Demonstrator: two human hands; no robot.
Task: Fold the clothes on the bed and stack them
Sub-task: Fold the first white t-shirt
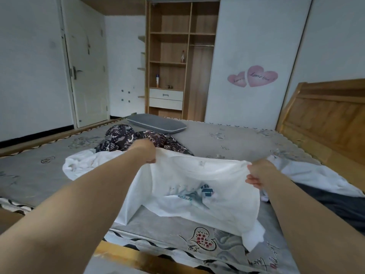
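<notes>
A white T-shirt (189,186) with a blue print hangs above the grey mattress (227,139), held up by its shoulders. My left hand (145,152) grips the left shoulder and my right hand (258,175) pinches the right shoulder. The shirt's lower part sags onto the mattress near the front edge. Behind it lie a dark patterned garment (122,140), another white garment (83,163) at the left, a white garment (312,175) at the right and a dark grey garment (339,206) under my right forearm.
A grey pillow (158,123) lies at the far side of the mattress. A wooden headboard (325,117) stands at the right. An open wooden wardrobe (177,56) and a white door (87,76) are at the back wall.
</notes>
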